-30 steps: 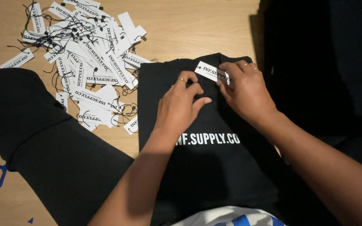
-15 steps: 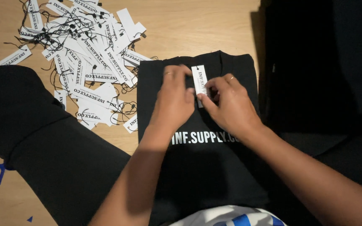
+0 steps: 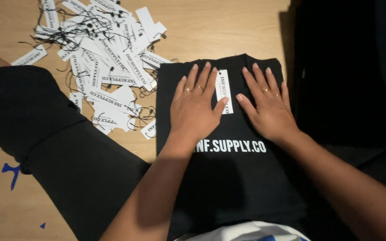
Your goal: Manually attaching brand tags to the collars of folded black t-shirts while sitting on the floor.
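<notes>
A folded black garment (image 3: 228,178) with white lettering lies on the wooden table in front of me. A white paper tag (image 3: 224,90) on a thin black string rests flat near its collar. My left hand (image 3: 196,107) lies palm down on the garment just left of the tag, fingers spread. My right hand (image 3: 266,105) presses flat on the cloth just right of the tag, its thumb close to the tag's lower edge. Neither hand grips anything.
A loose heap of several white tags with black strings (image 3: 103,67) covers the table at upper left. My black-clothed leg (image 3: 54,143) stretches across the left side. A dark pile of black cloth (image 3: 349,71) fills the right. Blue marks (image 3: 10,172) dot the table's lower left.
Both hands had been holding and positioning the white tag at the collar. They have let it go and now lie flat on the garment either side of it.
</notes>
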